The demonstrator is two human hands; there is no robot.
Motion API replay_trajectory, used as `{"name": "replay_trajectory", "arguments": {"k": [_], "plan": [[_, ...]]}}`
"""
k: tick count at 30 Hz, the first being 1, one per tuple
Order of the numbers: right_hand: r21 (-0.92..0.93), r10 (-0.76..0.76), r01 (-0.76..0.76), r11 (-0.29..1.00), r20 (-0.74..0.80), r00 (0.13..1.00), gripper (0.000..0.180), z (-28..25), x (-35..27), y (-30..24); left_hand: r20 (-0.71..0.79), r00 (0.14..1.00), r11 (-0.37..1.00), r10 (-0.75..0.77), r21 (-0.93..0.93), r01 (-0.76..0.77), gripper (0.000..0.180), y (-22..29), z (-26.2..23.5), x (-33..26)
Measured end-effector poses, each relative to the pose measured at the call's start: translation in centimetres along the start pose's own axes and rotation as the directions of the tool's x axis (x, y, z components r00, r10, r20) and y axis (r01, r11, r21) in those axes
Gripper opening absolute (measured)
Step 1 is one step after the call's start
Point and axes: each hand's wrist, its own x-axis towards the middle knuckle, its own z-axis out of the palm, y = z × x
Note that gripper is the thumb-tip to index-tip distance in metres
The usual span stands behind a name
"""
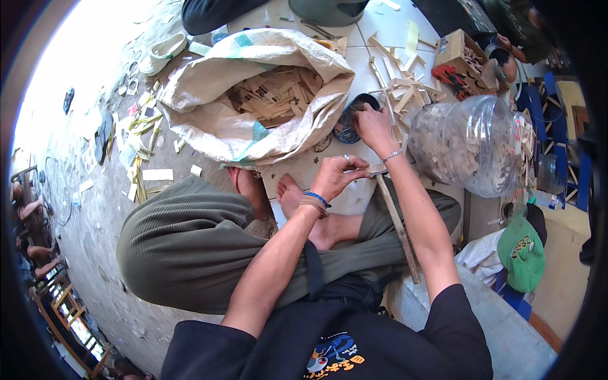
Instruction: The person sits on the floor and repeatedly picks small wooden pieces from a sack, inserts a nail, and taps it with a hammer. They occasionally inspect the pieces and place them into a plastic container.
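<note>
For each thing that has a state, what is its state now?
Sack: open, holding wood pieces.
Jug: on its side, partly filled with wood pieces.
Bowl: upright, right hand reaching in.
Hammer: lying across the leg.
Left hand: pinching something small.

Small dark bowl (354,120): contents too small and dim to identify, near rim covered by the right hand (375,128), whose fingertips are hidden inside it; whatever the left hand (335,177) pinches is too small to tell, and the head of the wooden-handled tool (398,228) is concealed behind that hand. Woven sack (253,95): only the top layer of wood offcuts (275,95) shows, the rest buried; clear plastic jug (468,142): contents blurred by glare. People at the upper edge (215,12) are cut off by the frame.
</note>
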Motion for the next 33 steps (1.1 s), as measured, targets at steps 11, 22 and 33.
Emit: {"name": "replay_trajectory", "arguments": {"k": [11, 22, 33], "plan": [[-0.080, 0.002, 0.004, 0.997, 0.076, 0.997, 0.013, 1.7, 0.9, 0.0, 0.021, 1.000, 1.000, -0.013, 0.023, 0.013, 0.026, 0.3, -0.1, 0.1], [0.556, 0.166, -0.175, 0.813, 0.067, 0.984, 0.024, -2.5, -1.2, 1.2, 0.016, 1.000, 1.000, -0.020, -0.008, 0.021, 0.026, -0.1, 0.0, 0.2], [0.854, 0.373, -0.180, 0.488, -0.017, 0.928, 0.018, -6.3, -12.1, -0.2, -0.002, 0.999, 0.998, 0.038, 0.042, -0.038, 0.025, -0.3, 0.1, 0.1]]}}
